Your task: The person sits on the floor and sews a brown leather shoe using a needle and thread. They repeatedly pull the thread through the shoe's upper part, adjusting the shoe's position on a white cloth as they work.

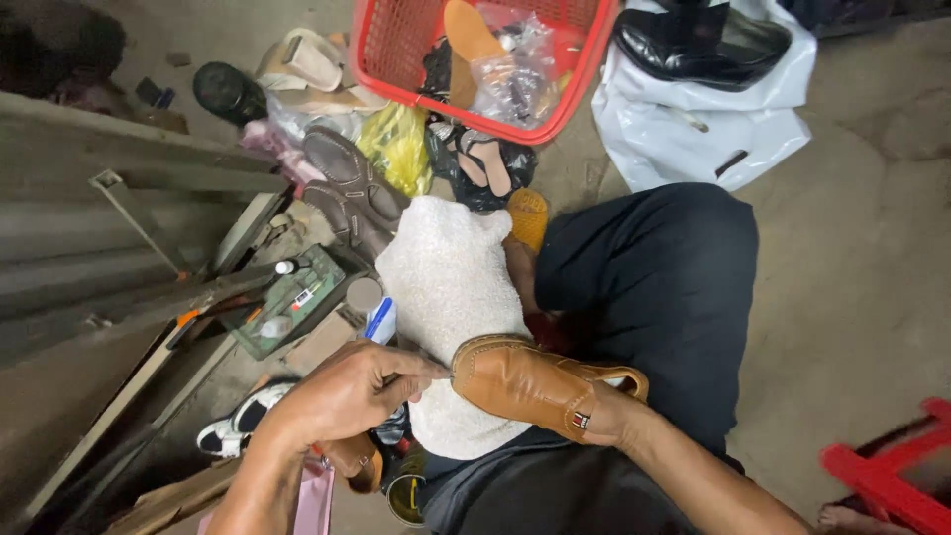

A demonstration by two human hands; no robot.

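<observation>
A tan leather loafer lies across a white towel on my lap, its toe pointing left. My right hand is pushed inside the shoe, so only the wrist shows; it holds the shoe up from within. My left hand has its fingers pinched together right at the toe seam. They seem to grip something thin like a needle, though it is too small to make out. My dark trousers fill the middle right.
A red basket of sandals and plastic bags stands ahead, next to a black shoe on a white bag. Brown sandals, a green tool tray, a black-and-white sneaker and metal bars lie left. A red stool is at right.
</observation>
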